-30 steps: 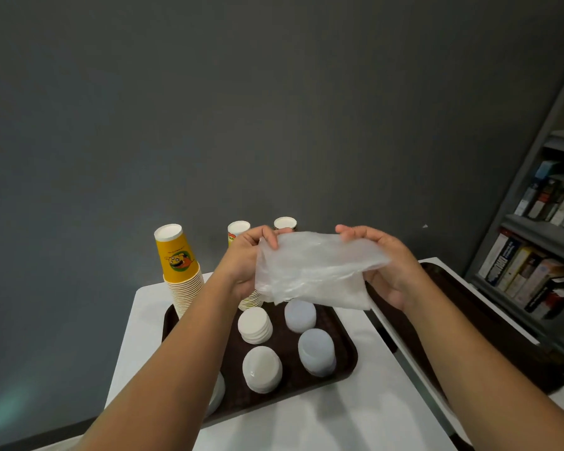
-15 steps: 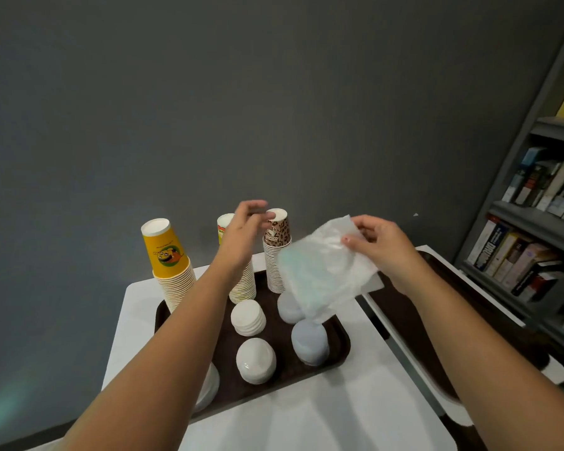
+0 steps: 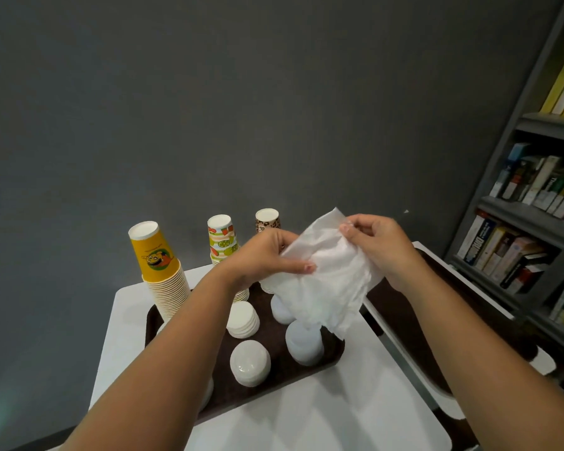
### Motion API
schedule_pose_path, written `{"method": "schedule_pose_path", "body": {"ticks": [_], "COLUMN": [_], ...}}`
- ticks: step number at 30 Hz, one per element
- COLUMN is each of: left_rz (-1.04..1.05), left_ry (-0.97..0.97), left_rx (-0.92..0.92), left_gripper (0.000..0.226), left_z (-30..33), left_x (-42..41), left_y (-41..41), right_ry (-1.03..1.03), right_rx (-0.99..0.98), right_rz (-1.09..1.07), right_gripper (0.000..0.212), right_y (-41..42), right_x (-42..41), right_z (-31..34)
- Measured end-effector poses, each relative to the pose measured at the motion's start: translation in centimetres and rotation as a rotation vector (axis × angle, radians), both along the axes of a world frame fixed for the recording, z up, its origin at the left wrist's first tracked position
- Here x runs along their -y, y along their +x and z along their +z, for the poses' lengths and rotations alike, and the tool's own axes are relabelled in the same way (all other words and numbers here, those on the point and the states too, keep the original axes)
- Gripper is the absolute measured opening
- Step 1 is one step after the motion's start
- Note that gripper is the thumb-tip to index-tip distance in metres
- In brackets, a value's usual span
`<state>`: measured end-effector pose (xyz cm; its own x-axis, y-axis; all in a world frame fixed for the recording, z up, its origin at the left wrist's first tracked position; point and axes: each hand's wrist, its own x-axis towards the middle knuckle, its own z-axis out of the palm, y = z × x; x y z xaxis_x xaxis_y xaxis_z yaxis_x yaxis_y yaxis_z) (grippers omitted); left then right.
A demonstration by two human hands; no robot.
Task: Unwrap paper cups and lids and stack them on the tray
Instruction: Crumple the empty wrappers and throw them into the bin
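Both hands hold a crumpled clear plastic wrapper (image 3: 326,281) in the air above the brown tray (image 3: 306,374). My left hand (image 3: 267,255) grips its left side, thumb on top. My right hand (image 3: 376,245) pinches its upper right edge. On the tray stand three upside-down cup stacks: yellow (image 3: 158,265), fruit-patterned (image 3: 221,240) and leopard-patterned (image 3: 267,219), the last two partly hidden by my left hand. In front of them sit several short stacks of lids, white (image 3: 242,319), (image 3: 250,362) and translucent (image 3: 303,341), one partly behind the wrapper.
The tray lies on a white table (image 3: 323,415). A second white table with a dark brown tray (image 3: 463,307) adjoins on the right. A grey bookshelf (image 3: 534,222) full of books stands at the far right. A grey wall is behind.
My left hand came back from the cup stacks and took hold of the wrapper again. The wrapper is now more crumpled between both hands.
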<state>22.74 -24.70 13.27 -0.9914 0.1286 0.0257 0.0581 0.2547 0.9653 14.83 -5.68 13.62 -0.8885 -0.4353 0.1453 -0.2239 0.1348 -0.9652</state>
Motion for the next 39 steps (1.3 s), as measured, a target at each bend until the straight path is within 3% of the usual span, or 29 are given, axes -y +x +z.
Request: {"method": "schedule_pose_path", "body": {"ticks": [7,11,15,18,21,23,25,28,32,39], "left_rz": [0.05,0.071,0.132,0.098,0.064,0.075,0.15,0.32,0.28,0.266], "left_ry": [0.157,0.192,0.063,-0.073,-0.182,-0.225,-0.154,0.151,0.41,0.5], "left_rx": [-0.247,-0.23,-0.244,-0.245,-0.251,-0.284,-0.275,-0.102,0.11,0.023], "left_gripper": [0.013,0.018,0.008,0.01,0.013,0.017,0.034,0.061,0.042,0.02], "left_z": [0.4,0.7,0.7,0.8,0.8,0.6,0.4,0.0,-0.7,-1.4], "left_x": [-1.4,-2.2,-2.6,-2.6,-3.0,-3.3,-3.9,-5.0,-6.3,-8.5], "left_y": [-0.5,-0.6,-0.9,-1.2,-1.4,-1.8,-2.0,-2.0,-2.4,-3.2], "right_ry": [-0.091,-0.127,-0.097,-0.097,0.088,0.104,0.056,-0.058,-0.205,-0.459], "right_rx": [0.28,0.441,0.266,0.259,0.172,0.152,0.154,0.167,0.241,0.418], "right_rz": [0.131,0.196,0.108,0.212,0.393,0.363,0.291,0.165,0.055,0.125], "right_gripper": [0.013,0.029,0.024,0.045,0.033,0.026,0.023,0.017,0.018,0.036], "right_y": [1.2,2.2,1.9,1.2,1.6,1.8,1.7,1.5,1.1,1.3], "right_x": [0.7,1.3,0.4,-1.4,-2.3,-2.4,-2.4,-2.5,-3.1,-4.0], "right_z": [-1.2,-1.7,-1.3,-0.5,-0.7,-1.6,-2.4,-2.7,-2.5,-2.8]}}
